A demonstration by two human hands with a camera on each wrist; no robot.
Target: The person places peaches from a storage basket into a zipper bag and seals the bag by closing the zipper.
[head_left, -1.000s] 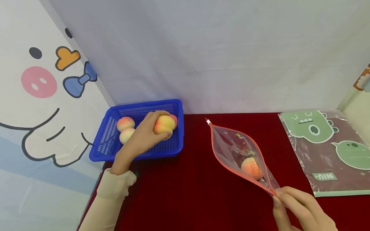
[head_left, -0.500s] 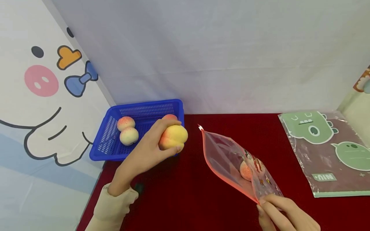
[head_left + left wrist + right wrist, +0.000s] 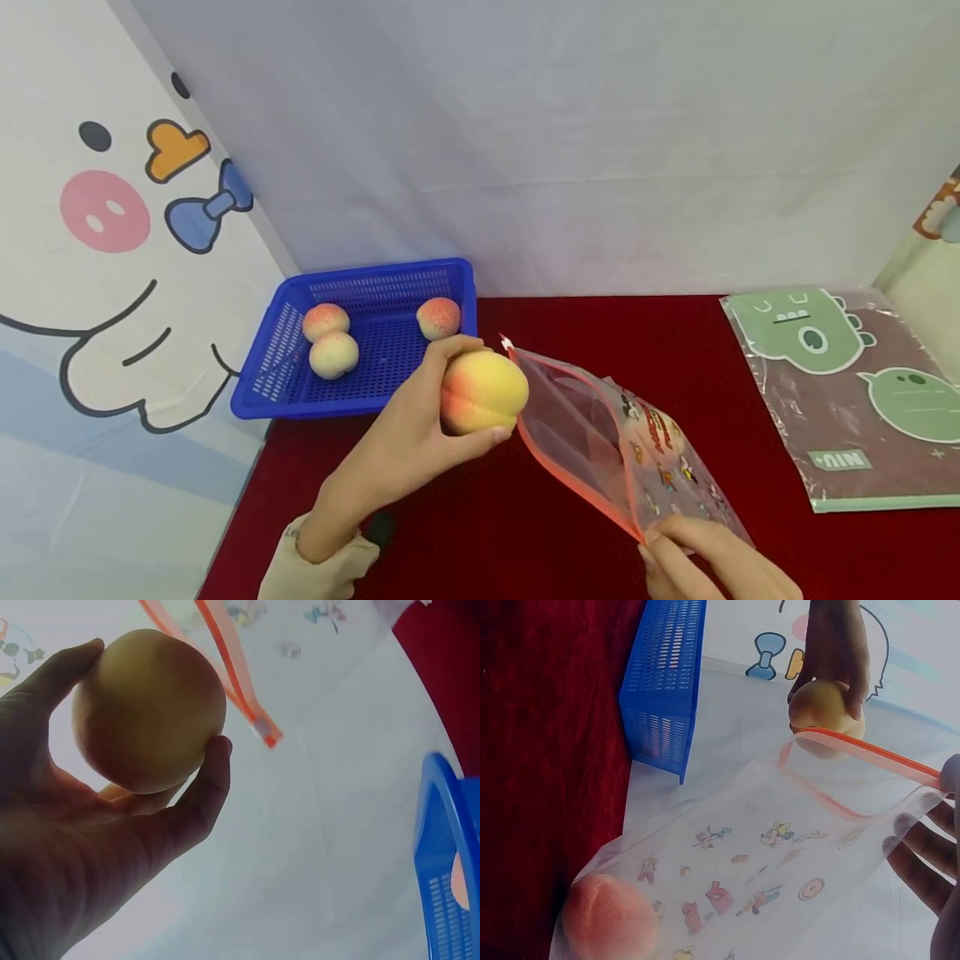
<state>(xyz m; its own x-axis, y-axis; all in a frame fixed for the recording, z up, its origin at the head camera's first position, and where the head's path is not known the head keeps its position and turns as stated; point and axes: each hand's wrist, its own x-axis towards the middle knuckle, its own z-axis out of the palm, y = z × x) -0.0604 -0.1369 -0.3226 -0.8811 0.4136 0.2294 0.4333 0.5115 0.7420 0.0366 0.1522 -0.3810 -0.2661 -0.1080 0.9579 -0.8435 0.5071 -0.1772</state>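
Observation:
In the head view my left hand (image 3: 405,446) grips a yellow peach (image 3: 486,392) with a red blush, thumb and fingers round its sides. The peach is right at the open mouth of a clear zip bag (image 3: 667,458) with a red-orange zip edge and cartoon prints. My right hand (image 3: 712,554) pinches the near corner of that edge, and the mouth gapes toward the left hand. Another peach (image 3: 609,919) lies inside the bag at its lower end, seen through the plastic in the right wrist view.
A blue plastic basket (image 3: 352,410) stands at the back left on the dark red cloth (image 3: 450,533). Inside are two peaches at its left, one pale peach (image 3: 334,355) among them, and a red peach (image 3: 438,318) at its right. A flat printed bag (image 3: 847,400) lies at the right.
My left hand has lifted the yellow peach out of the basket and carried it right to the bag's mouth. My right hand has drawn the bag leftward and nearer.

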